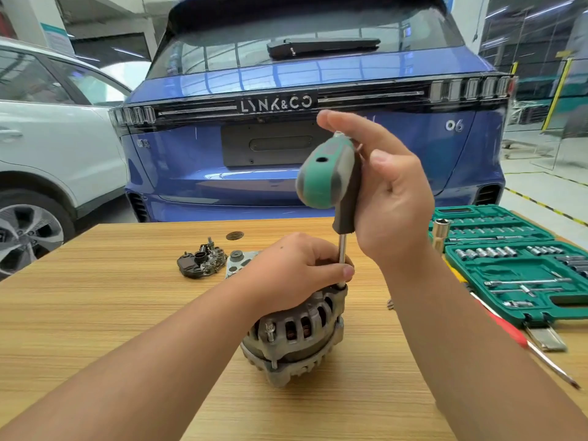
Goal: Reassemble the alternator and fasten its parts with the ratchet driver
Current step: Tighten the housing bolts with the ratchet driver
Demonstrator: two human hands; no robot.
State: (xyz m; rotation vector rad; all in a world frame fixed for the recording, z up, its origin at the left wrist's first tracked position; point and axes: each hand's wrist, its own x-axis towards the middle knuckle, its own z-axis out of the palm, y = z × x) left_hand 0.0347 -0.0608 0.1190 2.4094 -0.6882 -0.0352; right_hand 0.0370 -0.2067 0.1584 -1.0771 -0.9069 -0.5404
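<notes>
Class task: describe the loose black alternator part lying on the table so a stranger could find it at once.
Start at the light wooden table in front of the blue car. Behind the grey metal alternator lies a flat black plastic part with metal terminals. Unlike the pale grey plate beside it, it is dark and irregular in outline.

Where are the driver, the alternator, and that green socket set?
ratchet driver (327,173), head view, on its green handle.
alternator (299,332), head view, on its slotted metal housing.
green socket set (496,272), head view, on the tray's bare plastic.
</notes>
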